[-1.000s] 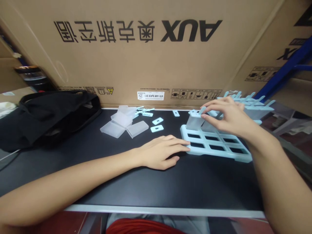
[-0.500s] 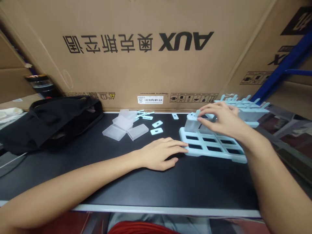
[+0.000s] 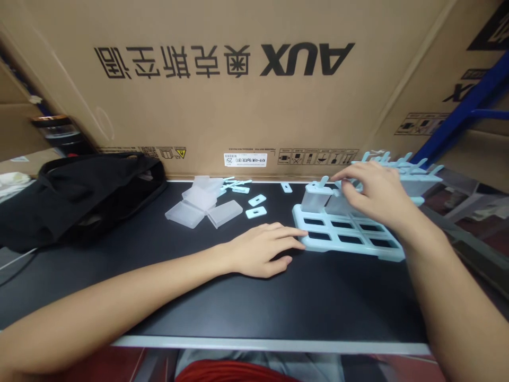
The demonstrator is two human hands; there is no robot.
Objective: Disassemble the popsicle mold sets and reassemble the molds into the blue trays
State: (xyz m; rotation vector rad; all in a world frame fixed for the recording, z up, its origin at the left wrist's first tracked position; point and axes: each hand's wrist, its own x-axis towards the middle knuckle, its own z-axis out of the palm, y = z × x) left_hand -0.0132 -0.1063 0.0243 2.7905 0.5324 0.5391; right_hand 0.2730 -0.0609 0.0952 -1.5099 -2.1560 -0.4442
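Pale blue mould tray (image 3: pixel 350 240) lies flat on the bench (image 3: pixel 238 297), its long axis running left to right, open slots facing up. Left hand (image 3: pixel 262 248) rests flat, fingers (image 3: pixel 292 233) extended and touching the tray's near-left corner, holding nothing. Right hand (image 3: pixel 376 193) hovers over the far row, fingers curled at a translucent mould cup (image 3: pixel 316 197) standing upright in a slot, its stick pointing up; whether they grip cannot be determined. Judged light, rigid, smooth plastic; best held by its edges.

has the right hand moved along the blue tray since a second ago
Yes. The right hand shifted right along the blue tray, off the leftmost mould onto the next one.
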